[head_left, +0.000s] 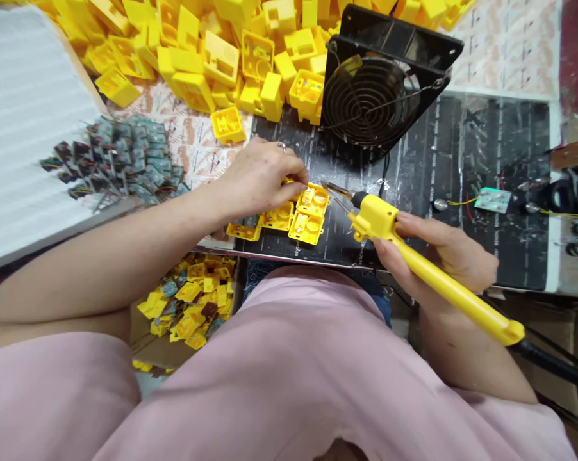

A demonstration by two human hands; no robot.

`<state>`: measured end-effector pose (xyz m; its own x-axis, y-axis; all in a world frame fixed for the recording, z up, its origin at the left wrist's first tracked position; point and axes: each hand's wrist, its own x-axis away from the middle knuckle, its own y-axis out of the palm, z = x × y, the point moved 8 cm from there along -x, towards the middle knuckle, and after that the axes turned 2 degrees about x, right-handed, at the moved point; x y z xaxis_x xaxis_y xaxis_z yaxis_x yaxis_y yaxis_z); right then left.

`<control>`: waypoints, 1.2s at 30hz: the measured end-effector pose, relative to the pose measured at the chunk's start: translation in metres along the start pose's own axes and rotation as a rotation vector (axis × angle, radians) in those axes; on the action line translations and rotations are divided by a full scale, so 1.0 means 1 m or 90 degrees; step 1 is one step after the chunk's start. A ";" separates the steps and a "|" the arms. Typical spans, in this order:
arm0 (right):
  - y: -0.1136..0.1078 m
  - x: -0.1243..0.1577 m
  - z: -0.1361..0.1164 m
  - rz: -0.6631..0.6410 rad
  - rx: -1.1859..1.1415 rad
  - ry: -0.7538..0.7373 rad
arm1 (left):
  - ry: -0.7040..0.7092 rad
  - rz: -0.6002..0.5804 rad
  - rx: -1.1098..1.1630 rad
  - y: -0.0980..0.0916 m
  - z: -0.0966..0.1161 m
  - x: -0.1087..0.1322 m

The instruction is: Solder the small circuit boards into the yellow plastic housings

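Observation:
My right hand (443, 253) is closed around the handle of a yellow soldering iron (378, 218), a gun-shaped one with a thin feed tube beside its tip. The tip points left, close to the upper right casing of a small group of open yellow plastic casings (307, 227). Metal contacts and a round grille show inside these casings. Over the group's upper left side is my left hand (270, 176), wearing a ring, its thumb and fingers bent together in a pinch. Whatever sits between those fingertips is hidden. A casing at the left end holds a grey-green part.
A black fan (380, 89) stands behind the casings, with a heap of yellow casings (222, 57) beyond. Wired circuit boards (125, 157) are piled at left near a white foam sheet (29, 128). At right lies a green board (493, 200) with wires. Below the table edge is a box of yellow parts (193, 301).

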<state>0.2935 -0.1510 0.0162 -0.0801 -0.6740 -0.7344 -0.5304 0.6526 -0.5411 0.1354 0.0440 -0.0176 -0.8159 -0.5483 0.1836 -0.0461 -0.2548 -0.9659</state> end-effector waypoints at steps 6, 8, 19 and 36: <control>0.000 -0.008 -0.009 -0.026 0.006 -0.030 | -0.013 -0.023 -0.027 0.002 0.002 -0.005; 0.000 -0.009 -0.012 -0.058 0.027 -0.027 | -0.022 -0.044 -0.036 0.003 0.002 -0.006; 0.009 -0.012 -0.016 -0.023 -0.045 -0.081 | -0.023 -0.068 -0.049 0.001 0.008 -0.015; 0.009 -0.017 -0.022 -0.045 -0.001 -0.104 | -0.046 -0.046 -0.032 -0.002 0.007 -0.015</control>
<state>0.2715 -0.1414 0.0325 0.0946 -0.6528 -0.7516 -0.5308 0.6056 -0.5928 0.1518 0.0469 -0.0175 -0.7662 -0.5857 0.2644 -0.1344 -0.2564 -0.9572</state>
